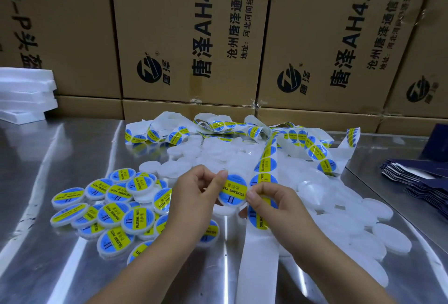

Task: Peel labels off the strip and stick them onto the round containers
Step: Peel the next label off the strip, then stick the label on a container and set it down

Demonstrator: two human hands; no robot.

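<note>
Pinching either side of one round white plastic container (pixel 233 191) (blue-and-yellow label on its face), left hand (pixel 194 194) and right hand (pixel 276 209) hold it over the white paper label strip (pixel 257 255). Labelled containers (pixel 116 206) heap at left, bare white containers (pixel 378 231) at right, all on the shiny steel table (pixel 60 158).

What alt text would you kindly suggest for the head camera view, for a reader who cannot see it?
A person's left hand holds a round white container while the right hand pinches the blue-and-yellow label on it, above a label strip on a metal table. Labelled containers are piled at left, unlabelled containers at right; cardboard boxes stand behind.
</note>
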